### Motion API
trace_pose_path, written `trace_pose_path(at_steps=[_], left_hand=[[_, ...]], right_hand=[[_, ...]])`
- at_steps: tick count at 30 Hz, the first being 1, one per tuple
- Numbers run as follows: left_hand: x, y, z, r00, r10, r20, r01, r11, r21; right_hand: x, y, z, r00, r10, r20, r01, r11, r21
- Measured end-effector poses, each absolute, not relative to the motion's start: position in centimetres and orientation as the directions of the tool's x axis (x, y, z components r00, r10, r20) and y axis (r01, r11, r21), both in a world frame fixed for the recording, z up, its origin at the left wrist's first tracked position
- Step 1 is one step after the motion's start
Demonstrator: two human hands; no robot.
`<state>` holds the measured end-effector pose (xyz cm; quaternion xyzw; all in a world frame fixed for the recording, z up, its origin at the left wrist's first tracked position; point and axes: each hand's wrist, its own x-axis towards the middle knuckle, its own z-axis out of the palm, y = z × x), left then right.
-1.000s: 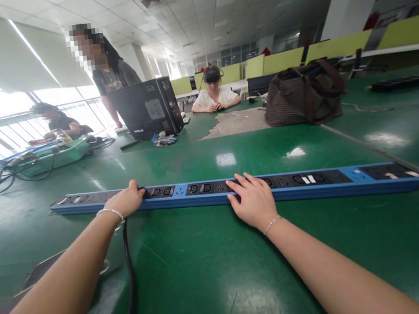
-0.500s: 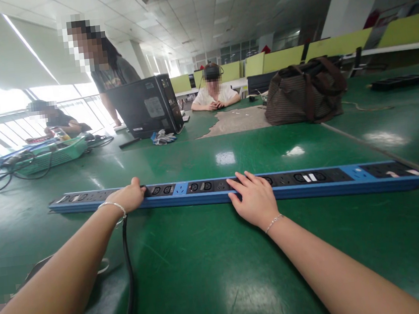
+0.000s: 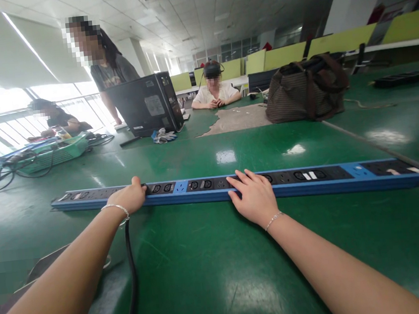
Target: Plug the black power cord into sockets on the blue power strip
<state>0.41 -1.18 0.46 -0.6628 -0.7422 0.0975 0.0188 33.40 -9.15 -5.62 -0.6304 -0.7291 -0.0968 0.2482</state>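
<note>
A long blue power strip [image 3: 206, 196] with black socket sections lies across the green table. My left hand [image 3: 128, 195] is closed on a black plug [image 3: 144, 189] at the left part of the strip; the hand covers most of the plug. From under that hand a black cable [image 3: 131, 270] runs down toward the near edge of the view. My right hand [image 3: 253, 196] rests on the middle of the strip with its fingers spread, holding nothing.
Beyond the strip stand a black computer case [image 3: 144, 106], blue-grey gloves [image 3: 163, 136] and a brown bag [image 3: 303, 92]. A green basket [image 3: 59, 155] with cables is at the left. Three people are around the far side; one [image 3: 216, 96] sits opposite.
Both hands keep their places on the strip. The black cable below my left hand has shifted slightly to the right.
</note>
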Motion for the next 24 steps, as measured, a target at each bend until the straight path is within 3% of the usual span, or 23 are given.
trace_pose_path(at_steps=[13, 24], left_hand=[[0.4, -1.8, 0.3, -0.095, 0.993, -0.075, 0.990, 0.086, -0.114], [1.3, -2.8, 0.3, -0.207, 0.978, 0.014, 0.974, 0.208, -0.088]], right_hand=[[33.4, -9.1, -5.8, -0.085, 0.865, 0.495, 0.970, 0.185, -0.157], [33.4, -9.1, -5.8, -0.084, 0.865, 0.494, 0.966, 0.193, -0.173]])
